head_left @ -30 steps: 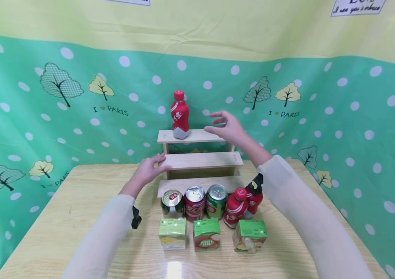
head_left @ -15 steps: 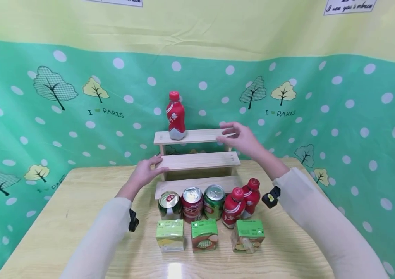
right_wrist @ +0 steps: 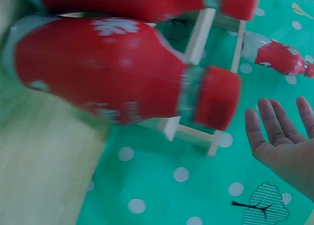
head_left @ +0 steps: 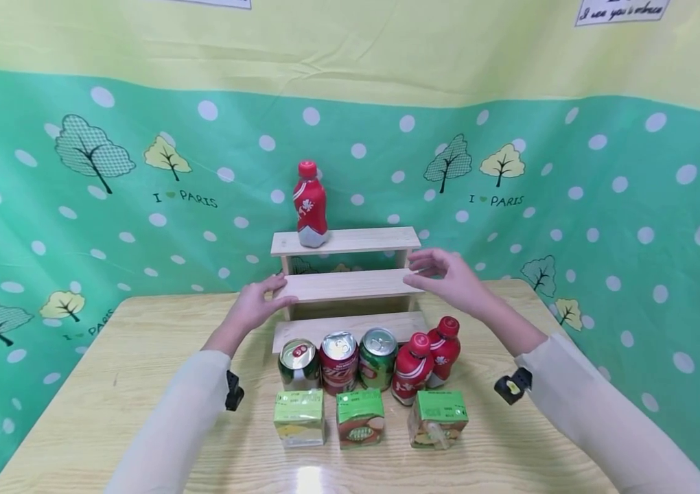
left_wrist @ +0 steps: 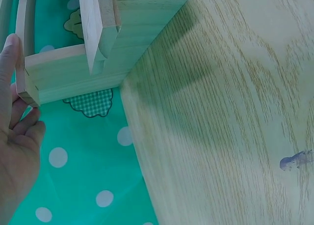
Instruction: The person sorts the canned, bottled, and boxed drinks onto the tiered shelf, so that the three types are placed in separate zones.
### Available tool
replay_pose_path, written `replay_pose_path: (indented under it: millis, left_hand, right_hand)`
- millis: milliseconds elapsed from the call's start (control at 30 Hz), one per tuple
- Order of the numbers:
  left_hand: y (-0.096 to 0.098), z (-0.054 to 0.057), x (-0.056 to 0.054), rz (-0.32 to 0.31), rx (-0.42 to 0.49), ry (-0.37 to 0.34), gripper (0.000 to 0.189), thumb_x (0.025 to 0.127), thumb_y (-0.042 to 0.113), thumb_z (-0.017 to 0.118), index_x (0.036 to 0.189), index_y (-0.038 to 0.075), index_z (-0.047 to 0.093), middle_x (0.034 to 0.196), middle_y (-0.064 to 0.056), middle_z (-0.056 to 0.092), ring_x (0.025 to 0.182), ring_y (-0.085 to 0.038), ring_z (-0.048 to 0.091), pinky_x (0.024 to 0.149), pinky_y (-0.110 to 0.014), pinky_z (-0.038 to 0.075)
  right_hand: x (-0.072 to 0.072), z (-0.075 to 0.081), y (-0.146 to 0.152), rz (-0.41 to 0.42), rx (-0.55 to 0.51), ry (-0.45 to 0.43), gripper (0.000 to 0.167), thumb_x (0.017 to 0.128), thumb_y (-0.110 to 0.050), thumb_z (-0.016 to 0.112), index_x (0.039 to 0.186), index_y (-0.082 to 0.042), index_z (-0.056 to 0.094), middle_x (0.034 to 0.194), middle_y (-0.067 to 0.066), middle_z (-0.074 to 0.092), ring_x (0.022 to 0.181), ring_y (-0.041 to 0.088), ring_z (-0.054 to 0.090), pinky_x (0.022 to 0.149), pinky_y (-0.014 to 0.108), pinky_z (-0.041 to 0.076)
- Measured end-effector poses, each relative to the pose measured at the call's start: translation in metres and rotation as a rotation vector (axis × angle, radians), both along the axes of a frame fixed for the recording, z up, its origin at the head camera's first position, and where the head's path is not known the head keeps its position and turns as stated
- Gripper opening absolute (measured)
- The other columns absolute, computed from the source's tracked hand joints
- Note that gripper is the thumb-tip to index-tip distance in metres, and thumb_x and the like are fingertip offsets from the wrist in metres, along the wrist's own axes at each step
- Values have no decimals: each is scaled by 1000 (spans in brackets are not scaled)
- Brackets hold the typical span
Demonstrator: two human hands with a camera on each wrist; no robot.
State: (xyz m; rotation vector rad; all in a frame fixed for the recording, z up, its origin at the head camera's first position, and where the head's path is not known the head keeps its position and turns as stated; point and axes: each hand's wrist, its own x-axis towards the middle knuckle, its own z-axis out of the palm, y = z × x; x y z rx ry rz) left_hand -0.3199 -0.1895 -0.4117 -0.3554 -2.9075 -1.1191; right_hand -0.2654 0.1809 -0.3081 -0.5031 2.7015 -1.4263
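My left hand [head_left: 255,302] pinches the left end of the middle board of a three-step wooden shelf [head_left: 350,285]. In the left wrist view, the thumb of that hand [left_wrist: 19,151] lies over the board's end and its fingers curl beneath. My right hand [head_left: 449,278], fingers loosely bent and holding nothing, hovers by the right end of the same board; contact cannot be judged. On the top step, toward the left, stands a red bottle [head_left: 310,206]. Two more red bottles [head_left: 412,370] stand on the table in front of the shelf's right side, close up in the right wrist view.
Three cans, one dark green [head_left: 299,363], one dark red [head_left: 339,363] and one green [head_left: 378,360], stand in front of the lowest step. Nearer are three small juice boxes [head_left: 299,418]. A green polka-dot cloth [head_left: 202,226] hangs behind the wooden table [head_left: 158,343].
My right hand has moved down and to the right, from beside the top step to the middle board's right end. The left hand keeps its hold; the upper bottle stays on the top step.
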Motion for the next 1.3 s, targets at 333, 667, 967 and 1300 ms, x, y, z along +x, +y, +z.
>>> replay_pose_path:
  millis: [333, 667, 967, 1300]
  left_hand:
    - [0, 2, 1, 2, -5, -3, 69, 83, 49, 64, 137, 10, 47, 149, -8, 37, 141, -31, 28, 114, -49, 29]
    - [0, 1, 2, -2, 0, 1, 71, 82, 50, 65, 137, 9, 47, 149, -7, 37, 141, -31, 28, 114, -48, 28]
    - [-1, 1, -1, -4, 15, 14, 72, 81, 52, 65, 136, 8, 48, 149, -9, 37, 141, -32, 27, 114, -49, 27]
    - [-1, 1, 1, 5, 28, 5, 70, 82, 50, 65, 137, 9, 48, 149, -7, 37, 142, -31, 25, 115, -49, 26]
  right_hand:
    - [21, -24, 21, 1, 73, -10, 55, 84, -39, 69, 128, -11, 51, 126, 15, 57, 117, 29, 54, 94, 44, 51]
    - [34, -48, 46, 16, 135, 11, 54, 81, -33, 73, 126, -12, 53, 124, 10, 59, 115, 30, 55, 89, 42, 52]
    - [46, -80, 58, 0, 146, -43, 68, 76, -33, 77, 131, -8, 46, 119, 10, 59, 107, 26, 56, 84, 34, 53]
    - [52, -116, 55, -28, 35, -87, 78, 72, -22, 81, 135, -10, 37, 127, 13, 53, 112, 32, 53, 90, 47, 53]
